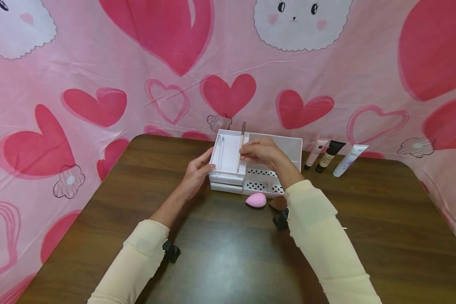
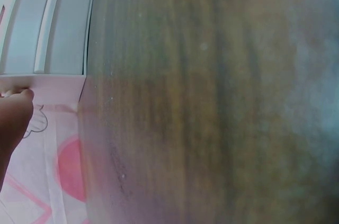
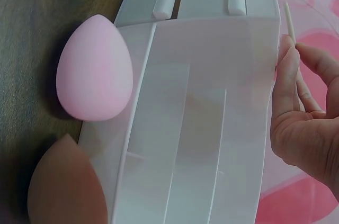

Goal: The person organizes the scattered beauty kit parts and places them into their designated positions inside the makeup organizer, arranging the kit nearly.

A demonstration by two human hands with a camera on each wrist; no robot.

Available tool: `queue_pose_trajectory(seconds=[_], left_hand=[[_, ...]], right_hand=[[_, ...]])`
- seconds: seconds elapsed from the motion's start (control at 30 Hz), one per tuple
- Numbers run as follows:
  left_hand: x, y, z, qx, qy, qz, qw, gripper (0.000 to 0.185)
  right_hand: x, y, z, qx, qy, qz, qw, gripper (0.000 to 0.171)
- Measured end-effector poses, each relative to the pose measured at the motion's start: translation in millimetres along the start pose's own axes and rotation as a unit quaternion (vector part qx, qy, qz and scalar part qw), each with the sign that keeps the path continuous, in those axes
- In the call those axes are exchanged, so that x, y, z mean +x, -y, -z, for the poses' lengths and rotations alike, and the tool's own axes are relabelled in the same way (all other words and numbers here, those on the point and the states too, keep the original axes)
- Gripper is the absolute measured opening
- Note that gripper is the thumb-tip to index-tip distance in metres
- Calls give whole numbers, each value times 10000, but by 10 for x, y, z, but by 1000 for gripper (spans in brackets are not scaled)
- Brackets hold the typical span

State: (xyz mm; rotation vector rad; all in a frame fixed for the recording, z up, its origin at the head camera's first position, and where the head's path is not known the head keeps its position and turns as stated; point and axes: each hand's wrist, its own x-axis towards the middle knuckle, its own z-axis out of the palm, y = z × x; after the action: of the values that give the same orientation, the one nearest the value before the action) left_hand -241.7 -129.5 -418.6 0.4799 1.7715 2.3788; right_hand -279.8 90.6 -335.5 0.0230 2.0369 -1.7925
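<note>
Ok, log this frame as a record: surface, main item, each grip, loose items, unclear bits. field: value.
surface: dark wood table
main_item: white organizer, two drawers at lower left
left_grip: left grip touches the organizer's left side
right_grip: right grip pinches a slim stick over the top-left tray
front_of_organizer: pink sponge, brown sponge
right_of_organizer: pink tube, black-and-beige tube, white tube
unclear: whether the stick touches the tray
</note>
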Motion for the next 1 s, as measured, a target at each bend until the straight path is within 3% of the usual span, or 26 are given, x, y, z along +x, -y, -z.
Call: queue_pose_trajectory(seconds=[0.33, 0.63, 1.0], left_hand=[[-2, 13, -18, -94, 22, -12, 10000, 63], [6, 26, -13, -62, -21, -8, 10000, 63], [12, 14, 3, -130, -21, -137, 9998, 62]], right_hand=[[32, 27, -103, -97, -92, -316, 9994, 21], [26, 79, -150, -368, -165, -689, 9968, 30], [58, 120, -187, -491, -235, -725, 9959, 33]])
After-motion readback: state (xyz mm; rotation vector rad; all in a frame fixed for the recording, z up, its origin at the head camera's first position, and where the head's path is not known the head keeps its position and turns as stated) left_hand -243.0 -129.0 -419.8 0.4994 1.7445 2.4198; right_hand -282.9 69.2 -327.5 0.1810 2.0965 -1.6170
